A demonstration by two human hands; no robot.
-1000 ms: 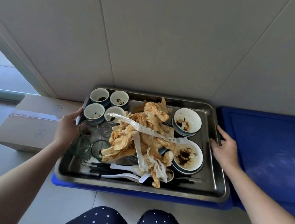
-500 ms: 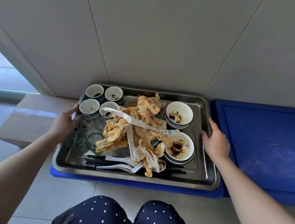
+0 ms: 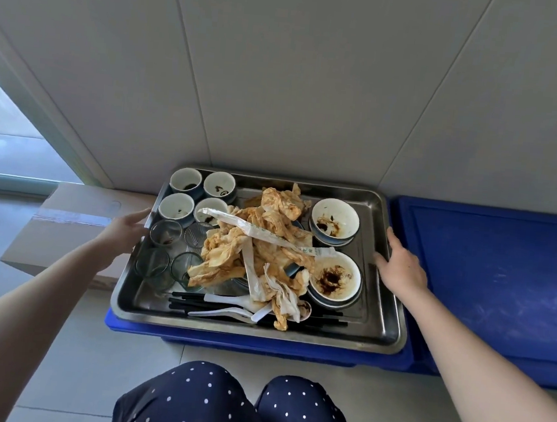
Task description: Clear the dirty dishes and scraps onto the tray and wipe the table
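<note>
Loaded rectangular steel tray (image 3: 385, 324) sits on blue plastic crate (image 3: 258, 343). My left hand (image 3: 124, 231) is off its rim, open; right hand (image 3: 400, 268) loosely on the edge. Uneven lift could topple stacked stained bowls (image 3: 335, 221).

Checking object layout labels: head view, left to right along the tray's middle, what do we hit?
Cardboard box → left hand → glass cups → stained napkin pile → dirty bowl → right hand → blue bin lid.
</note>
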